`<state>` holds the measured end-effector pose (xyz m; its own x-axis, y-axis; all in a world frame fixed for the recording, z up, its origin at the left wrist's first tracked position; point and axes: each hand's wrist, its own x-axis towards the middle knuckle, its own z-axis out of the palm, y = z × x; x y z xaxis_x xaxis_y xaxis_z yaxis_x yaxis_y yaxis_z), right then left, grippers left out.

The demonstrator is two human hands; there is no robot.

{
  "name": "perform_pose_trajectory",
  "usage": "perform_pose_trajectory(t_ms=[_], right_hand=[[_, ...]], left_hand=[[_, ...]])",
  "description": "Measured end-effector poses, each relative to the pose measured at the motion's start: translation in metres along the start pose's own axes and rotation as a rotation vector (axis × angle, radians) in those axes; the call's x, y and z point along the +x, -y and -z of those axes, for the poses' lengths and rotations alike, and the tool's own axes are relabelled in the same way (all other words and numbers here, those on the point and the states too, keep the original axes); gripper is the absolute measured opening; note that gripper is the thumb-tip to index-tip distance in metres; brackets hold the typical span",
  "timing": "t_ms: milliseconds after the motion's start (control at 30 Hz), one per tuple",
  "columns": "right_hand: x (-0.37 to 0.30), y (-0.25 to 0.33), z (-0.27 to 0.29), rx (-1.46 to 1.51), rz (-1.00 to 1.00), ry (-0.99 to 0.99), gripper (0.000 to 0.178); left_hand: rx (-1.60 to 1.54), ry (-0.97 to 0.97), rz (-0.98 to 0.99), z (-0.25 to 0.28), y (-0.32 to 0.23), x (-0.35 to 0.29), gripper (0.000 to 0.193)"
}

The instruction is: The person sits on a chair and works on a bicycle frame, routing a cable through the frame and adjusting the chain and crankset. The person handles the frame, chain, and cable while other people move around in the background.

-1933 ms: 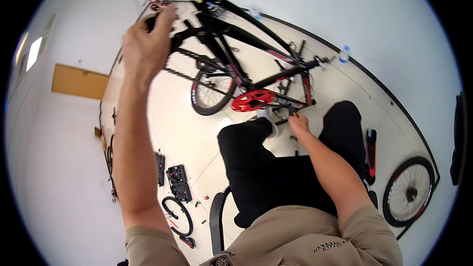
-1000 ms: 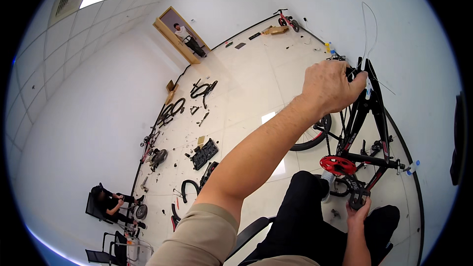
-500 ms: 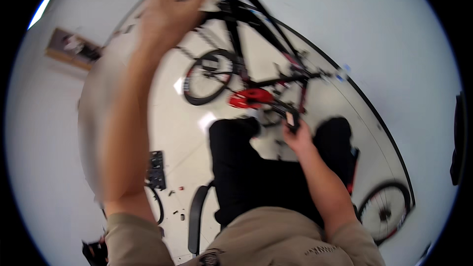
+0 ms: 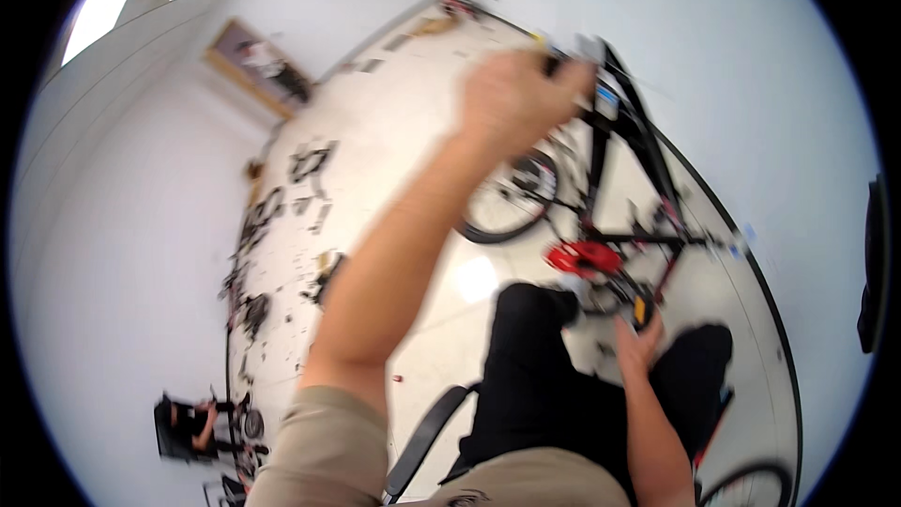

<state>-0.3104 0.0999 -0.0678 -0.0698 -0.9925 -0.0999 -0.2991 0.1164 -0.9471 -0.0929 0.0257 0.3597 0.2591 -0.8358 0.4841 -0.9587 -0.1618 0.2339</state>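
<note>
A black and red bicycle frame (image 4: 597, 169) stands before my knees, partly hidden by my left arm. My left hand (image 4: 521, 99) is raised at the frame's far upper end. Its fingers curl around a dark part, which motion blur keeps me from naming. Low down beside my right knee, my right hand (image 4: 636, 343) grips a black pedal (image 4: 643, 310) with an orange reflector. Next to it sits a red round part (image 4: 584, 258) at the frame's crank. Behind my left forearm a black-tyred wheel (image 4: 511, 237) shows in part.
A chair's black armrest (image 4: 427, 441) is at my left side. Another wheel (image 4: 751, 483) lies at the lower right. Along the left wall are bicycle parts (image 4: 253, 314) and a seated person (image 4: 192, 427). A framed picture (image 4: 221, 56) hangs at the upper left.
My view has turned left, so frame, hands and knees appear further right and more of the left wall shows. Both hands stay at the same parts of the bicycle.
</note>
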Motion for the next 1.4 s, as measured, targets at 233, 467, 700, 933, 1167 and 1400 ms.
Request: perform_pose_trajectory(t_ms=[233,467,700,933,1167,1400], right_hand=[[0.011,-0.038,-0.005,-0.104,0.041,0.092,0.063],[0.018,-0.015,0.005,-0.070,0.014,0.025,0.058],[0.020,-0.019,0.004,0.051,-0.074,0.093,0.054],[0.019,-0.016,0.005,0.138,-0.184,0.136,0.057],[0.019,0.006,0.012,0.388,-0.563,0.067,0.057],[0.035,-0.015,0.021,1.039,-0.909,0.195,0.057]], left_hand=[[-0.066,-0.047,-0.020,0.013,0.007,-0.023,0.050],[-0.107,-0.033,-0.042,0.014,-0.009,-0.017,0.052],[-0.098,0.009,-0.030,0.017,-0.009,-0.019,0.052],[-0.105,0.013,-0.029,0.016,-0.007,-0.020,0.051],[-0.107,-0.013,-0.041,0.015,-0.006,-0.020,0.052],[-0.100,-0.025,-0.048,0.015,-0.007,-0.018,0.052]])
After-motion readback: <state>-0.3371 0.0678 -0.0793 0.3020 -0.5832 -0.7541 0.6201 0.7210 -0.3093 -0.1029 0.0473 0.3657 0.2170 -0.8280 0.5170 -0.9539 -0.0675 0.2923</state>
